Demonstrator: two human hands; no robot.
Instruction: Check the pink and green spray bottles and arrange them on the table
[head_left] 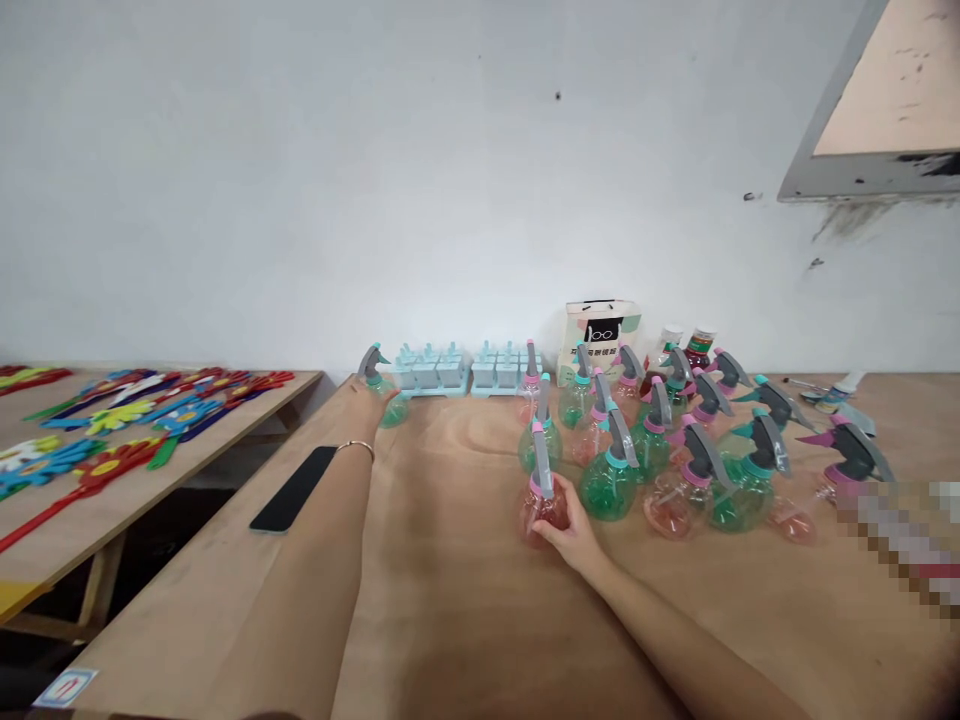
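Observation:
My left hand (367,402) reaches far across the plywood table (450,600) and closes round a green spray bottle (384,390) with a grey trigger head near the back wall. My right hand (574,525) grips a pink spray bottle (541,500) with a grey and pink head, standing at the front of a cluster of several green and pink spray bottles (675,450). A thin bracelet sits on my left wrist.
A black phone (294,488) lies near the table's left edge. Light blue ice-pop moulds (465,370) and a small printed box (600,335) stand by the wall. A second table (112,470) at left carries colourful flower-shaped toys. A blurred patch covers the right edge.

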